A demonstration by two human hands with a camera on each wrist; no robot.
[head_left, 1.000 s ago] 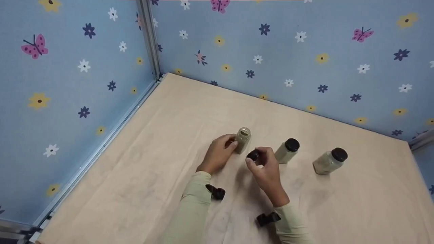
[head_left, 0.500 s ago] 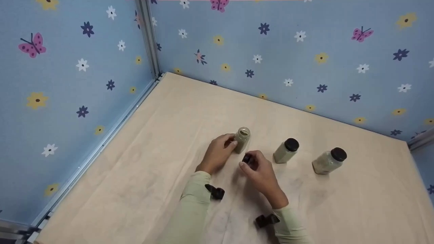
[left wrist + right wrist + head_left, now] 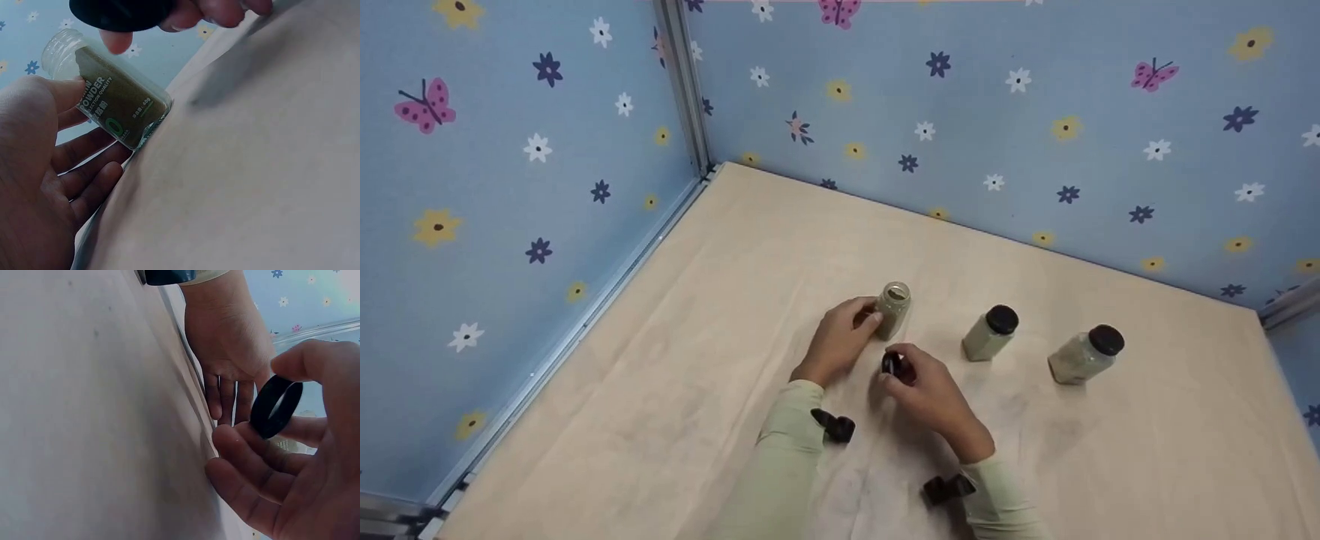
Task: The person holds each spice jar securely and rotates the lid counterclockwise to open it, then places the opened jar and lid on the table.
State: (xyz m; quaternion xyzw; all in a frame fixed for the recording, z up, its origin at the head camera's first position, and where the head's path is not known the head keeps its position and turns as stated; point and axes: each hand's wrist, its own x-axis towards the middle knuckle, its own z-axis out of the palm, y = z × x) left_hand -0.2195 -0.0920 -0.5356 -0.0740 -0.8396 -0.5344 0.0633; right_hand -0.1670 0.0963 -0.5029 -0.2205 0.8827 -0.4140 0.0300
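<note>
In the head view my left hand steadies an uncapped glass spice jar standing on the table. The left wrist view shows the thumb on the near side of this jar and fingers behind it; dark greenish-brown powder fills much of it, and its label reads "POWDER". My right hand pinches a black screw cap just in front of the jar, apart from it. Seen from the right wrist, the cap is tipped on edge between thumb and fingers, its hollow partly showing.
Two similar jars with black caps on stand to the right: a nearer jar and a farther jar. A pale cloth covers the table. Flower-patterned panels rise behind and at the left.
My right hand has moved left and a little toward me with the cap, turning it onto its edge. The left hand and the open jar stay in place.
</note>
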